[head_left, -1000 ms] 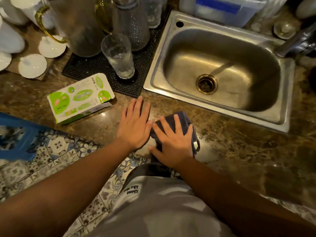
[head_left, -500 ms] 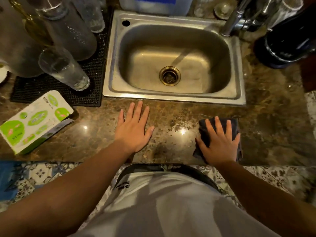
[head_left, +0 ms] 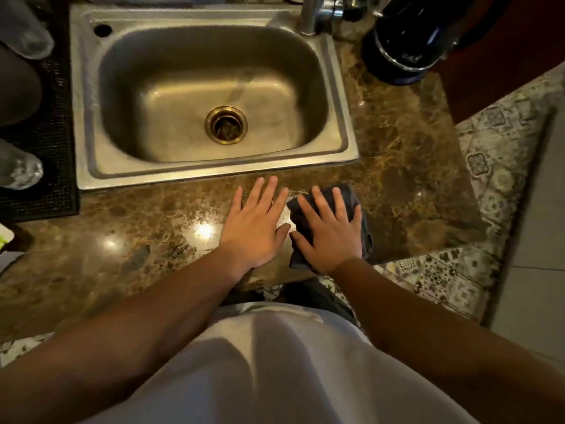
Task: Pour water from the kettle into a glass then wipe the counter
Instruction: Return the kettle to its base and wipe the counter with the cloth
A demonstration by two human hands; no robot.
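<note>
My right hand (head_left: 331, 232) presses flat on a dark cloth (head_left: 351, 194) that lies on the brown marble counter (head_left: 122, 240), just in front of the sink's right corner. Beside it my left hand (head_left: 253, 223) rests flat on the counter with fingers spread, holding nothing; its thumb nearly touches the cloth. The black kettle (head_left: 403, 35) stands at the back right, behind the sink's corner. A clear glass (head_left: 18, 169) shows at the far left edge on a black mat (head_left: 58, 117), partly cut off.
The steel sink (head_left: 214, 171) fills the middle of the view, its faucet (head_left: 308, 13) at the back. The counter ends a little right of the cloth, with patterned floor tiles (head_left: 504, 148) beyond. A green-and-white box (head_left: 4, 237) peeks in at the left edge.
The gap between my hands has closed: half a second ago the cloth hand was well to the right of my left hand, now they lie side by side. The view has shifted right.
</note>
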